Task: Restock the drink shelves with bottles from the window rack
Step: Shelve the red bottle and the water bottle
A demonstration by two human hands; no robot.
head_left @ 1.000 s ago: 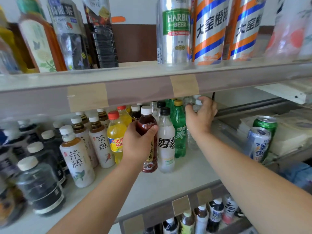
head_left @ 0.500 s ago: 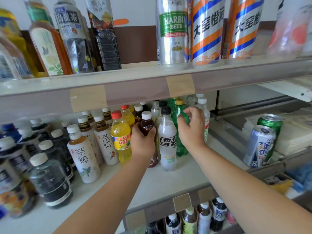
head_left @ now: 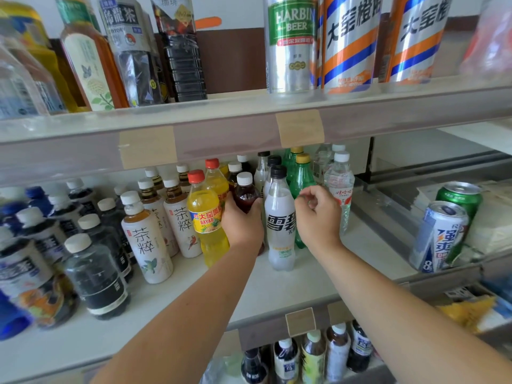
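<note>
My left hand (head_left: 241, 225) grips a dark red drink bottle (head_left: 246, 195) with a white cap, standing on the middle shelf (head_left: 277, 289) between a yellow bottle (head_left: 206, 217) and a clear bottle with a black cap (head_left: 279, 217). My right hand (head_left: 318, 214) hovers to the right of that clear bottle, fingers loosely curled with nothing in them. It is in front of a green bottle (head_left: 302, 178) and a clear water bottle (head_left: 340, 184).
White-labelled tea bottles (head_left: 146, 239) and dark bottles (head_left: 97, 275) fill the shelf's left side. Two cans (head_left: 443, 234) stand on a rack at the right. The upper shelf (head_left: 249, 126) overhead carries tall cans and bottles. More bottles (head_left: 313, 356) stand on the shelf below.
My right hand came away from the water bottle at the back and drew forward, closing loosely. My left hand pushed the dark red bottle further back into its row.
</note>
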